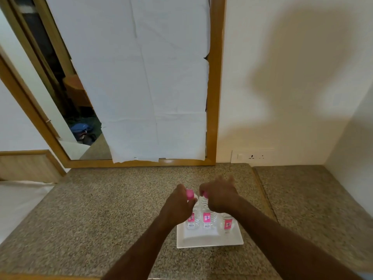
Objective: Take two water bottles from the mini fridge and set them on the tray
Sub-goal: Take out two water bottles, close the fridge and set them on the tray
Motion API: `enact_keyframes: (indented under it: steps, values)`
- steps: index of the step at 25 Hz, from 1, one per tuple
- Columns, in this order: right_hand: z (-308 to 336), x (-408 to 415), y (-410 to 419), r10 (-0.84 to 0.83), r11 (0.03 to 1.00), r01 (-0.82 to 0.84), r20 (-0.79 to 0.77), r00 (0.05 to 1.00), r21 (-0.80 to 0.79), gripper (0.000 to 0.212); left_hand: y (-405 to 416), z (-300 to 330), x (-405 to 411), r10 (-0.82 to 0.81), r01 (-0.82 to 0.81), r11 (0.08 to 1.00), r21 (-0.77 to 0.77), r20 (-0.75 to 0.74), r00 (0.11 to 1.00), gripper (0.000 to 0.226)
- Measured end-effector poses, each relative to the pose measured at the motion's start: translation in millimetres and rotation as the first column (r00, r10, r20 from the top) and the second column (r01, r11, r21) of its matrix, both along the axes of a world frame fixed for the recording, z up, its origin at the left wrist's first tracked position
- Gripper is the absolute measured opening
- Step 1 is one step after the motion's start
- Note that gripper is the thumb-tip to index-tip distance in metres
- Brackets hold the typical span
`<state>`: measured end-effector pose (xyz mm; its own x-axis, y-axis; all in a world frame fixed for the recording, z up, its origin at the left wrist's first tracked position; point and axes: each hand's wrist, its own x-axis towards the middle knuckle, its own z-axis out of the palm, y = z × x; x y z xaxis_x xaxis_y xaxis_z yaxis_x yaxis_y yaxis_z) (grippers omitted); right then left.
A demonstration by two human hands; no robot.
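A white rectangular tray (210,242) lies on the speckled granite counter (113,209). Three clear water bottles with pink labels stand upright on it. My left hand (178,203) grips the left bottle (190,219) near its pink cap. My right hand (219,196) is closed over the top of the middle bottle (206,218), hiding most of its cap. The third bottle (228,223) stands free on the tray's right side, its top hidden behind my right wrist. The mini fridge is out of view.
A wood-framed mirror (212,98) mostly covered with white paper leans against the wall behind the counter. A wall socket plate (252,156) sits at the back right. A second granite surface (306,199) adjoins on the right. White bedding (18,203) lies at the left.
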<state>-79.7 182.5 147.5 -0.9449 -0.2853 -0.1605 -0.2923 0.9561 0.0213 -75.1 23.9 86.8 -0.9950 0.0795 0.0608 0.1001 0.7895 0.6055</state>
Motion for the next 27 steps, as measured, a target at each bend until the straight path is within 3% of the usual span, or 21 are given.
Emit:
enact_keyframes:
  steps: [5, 16, 23, 27]
  values:
    - [-10.7, -5.3, 3.6, 0.025, 0.999, -0.026, 0.034, 0.999, 0.024, 0.044, 4.6, -10.3, 2.8, -0.023, 0.024, 0.999, -0.03, 0.012, 1.0, 0.031]
    - [-18.2, -9.6, 0.8, 0.02, 1.0, -0.019, 0.074, 0.997, -0.011, 0.052, 6.3, -11.5, 5.8, 0.086, -0.086, 0.996, -0.006, 0.047, 0.995, 0.034]
    - [-20.3, -3.3, 7.2, 0.033, 0.992, -0.02, 0.102, 0.994, -0.122, 0.058, 10.1, 0.3, 12.4, 0.008, -0.003, 0.985, -0.174, 0.029, 1.0, 0.036]
    - [4.4, -10.5, 26.9, 0.075, 0.948, -0.022, 0.155, 0.985, -0.318, 0.068, 8.8, 39.2, 2.3, 0.021, -0.021, 0.979, -0.202, -0.002, 1.0, 0.049]
